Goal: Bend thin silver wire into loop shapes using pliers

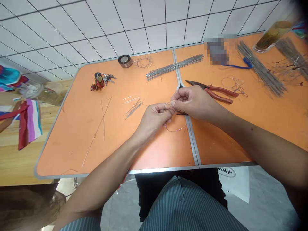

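My left hand point(156, 117) and my right hand point(190, 101) meet over the orange table, their fingertips pinched on a thin wire. A small loop of the wire shows between the fingers. Below my left fingertips a fine curved strand with small purple beads point(177, 130) hangs or lies over the table. Just behind my right hand are pliers with red handles point(221, 91). A dark pointed tool tip point(181, 113) shows under my right hand, its rest hidden.
Short wires point(134, 108) and two long crossed wires point(103, 118) lie left on the table point(149, 154). Keys point(101, 80), a wire spool point(125, 61) and wire bundles point(174, 66) are farther back. A glass of drink point(270, 37) stands back right.
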`<move>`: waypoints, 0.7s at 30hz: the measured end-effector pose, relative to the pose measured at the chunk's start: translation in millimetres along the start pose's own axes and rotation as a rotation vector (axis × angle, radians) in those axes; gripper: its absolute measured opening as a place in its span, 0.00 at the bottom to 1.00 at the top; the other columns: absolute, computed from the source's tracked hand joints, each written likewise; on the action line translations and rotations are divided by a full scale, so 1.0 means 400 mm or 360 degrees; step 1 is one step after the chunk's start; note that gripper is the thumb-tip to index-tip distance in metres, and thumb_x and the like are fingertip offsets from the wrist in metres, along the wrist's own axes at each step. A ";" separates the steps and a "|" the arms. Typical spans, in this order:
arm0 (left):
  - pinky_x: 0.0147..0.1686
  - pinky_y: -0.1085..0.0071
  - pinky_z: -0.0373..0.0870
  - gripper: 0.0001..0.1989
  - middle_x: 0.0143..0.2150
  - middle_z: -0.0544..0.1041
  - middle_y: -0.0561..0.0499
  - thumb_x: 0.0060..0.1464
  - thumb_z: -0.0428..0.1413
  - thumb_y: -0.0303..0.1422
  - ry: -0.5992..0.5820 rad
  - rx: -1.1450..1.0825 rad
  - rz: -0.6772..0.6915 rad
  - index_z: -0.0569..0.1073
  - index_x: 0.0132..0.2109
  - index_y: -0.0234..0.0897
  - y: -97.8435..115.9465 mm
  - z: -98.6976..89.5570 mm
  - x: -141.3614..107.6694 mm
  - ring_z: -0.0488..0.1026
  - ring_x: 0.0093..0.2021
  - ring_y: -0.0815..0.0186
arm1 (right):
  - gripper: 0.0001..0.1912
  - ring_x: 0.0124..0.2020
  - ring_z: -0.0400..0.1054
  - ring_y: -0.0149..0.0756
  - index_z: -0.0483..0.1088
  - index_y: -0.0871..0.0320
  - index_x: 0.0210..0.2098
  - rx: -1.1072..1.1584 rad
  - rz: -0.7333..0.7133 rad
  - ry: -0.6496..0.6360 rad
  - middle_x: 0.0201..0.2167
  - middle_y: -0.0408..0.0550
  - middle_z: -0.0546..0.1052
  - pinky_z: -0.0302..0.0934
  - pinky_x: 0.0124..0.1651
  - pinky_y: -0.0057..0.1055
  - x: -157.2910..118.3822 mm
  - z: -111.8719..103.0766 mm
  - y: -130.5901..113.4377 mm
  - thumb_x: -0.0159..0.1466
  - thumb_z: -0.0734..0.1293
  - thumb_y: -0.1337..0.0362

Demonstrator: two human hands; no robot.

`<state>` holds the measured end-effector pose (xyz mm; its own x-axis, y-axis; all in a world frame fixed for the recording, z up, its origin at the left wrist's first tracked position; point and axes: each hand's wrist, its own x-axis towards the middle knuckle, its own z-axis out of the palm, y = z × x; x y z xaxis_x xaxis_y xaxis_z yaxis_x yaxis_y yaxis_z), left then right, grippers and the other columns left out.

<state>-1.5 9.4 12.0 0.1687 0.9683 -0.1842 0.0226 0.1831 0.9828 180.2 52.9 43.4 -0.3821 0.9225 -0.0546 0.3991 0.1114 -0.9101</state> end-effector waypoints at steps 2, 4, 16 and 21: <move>0.24 0.75 0.59 0.05 0.22 0.71 0.56 0.52 0.64 0.31 0.0012 -0.0048 -0.0039 0.79 0.29 0.37 0.001 0.002 0.002 0.62 0.23 0.74 | 0.03 0.28 0.72 0.37 0.79 0.56 0.30 -0.0008 -0.0018 0.0034 0.28 0.47 0.82 0.59 0.27 0.33 0.000 0.003 0.003 0.60 0.76 0.68; 0.23 0.75 0.58 0.02 0.21 0.71 0.56 0.51 0.64 0.30 0.0032 -0.0107 -0.0063 0.81 0.30 0.37 0.002 0.003 0.004 0.62 0.22 0.74 | 0.04 0.28 0.72 0.36 0.79 0.56 0.30 0.0025 -0.0026 0.0066 0.28 0.48 0.82 0.59 0.27 0.33 -0.001 0.005 0.003 0.60 0.76 0.69; 0.23 0.75 0.62 0.03 0.22 0.73 0.56 0.54 0.64 0.32 0.0293 -0.0155 0.0129 0.82 0.35 0.38 -0.010 -0.001 0.018 0.64 0.21 0.73 | 0.03 0.33 0.75 0.36 0.79 0.55 0.37 0.0292 -0.0022 0.0167 0.33 0.47 0.81 0.69 0.33 0.32 -0.026 -0.013 -0.020 0.64 0.75 0.68; 0.25 0.75 0.66 0.03 0.24 0.74 0.56 0.58 0.63 0.32 0.0435 -0.0133 0.0260 0.81 0.37 0.39 -0.010 -0.003 0.017 0.66 0.23 0.72 | 0.06 0.35 0.77 0.39 0.80 0.55 0.39 0.0178 -0.0041 0.0213 0.34 0.48 0.81 0.72 0.36 0.35 -0.033 -0.002 -0.018 0.62 0.76 0.67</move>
<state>-1.8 15.6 6.9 -0.1074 0.9937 -0.0309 -0.0658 0.0239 0.9975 183.1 40.1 51.0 -0.2738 0.9616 0.0174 0.2926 0.1005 -0.9509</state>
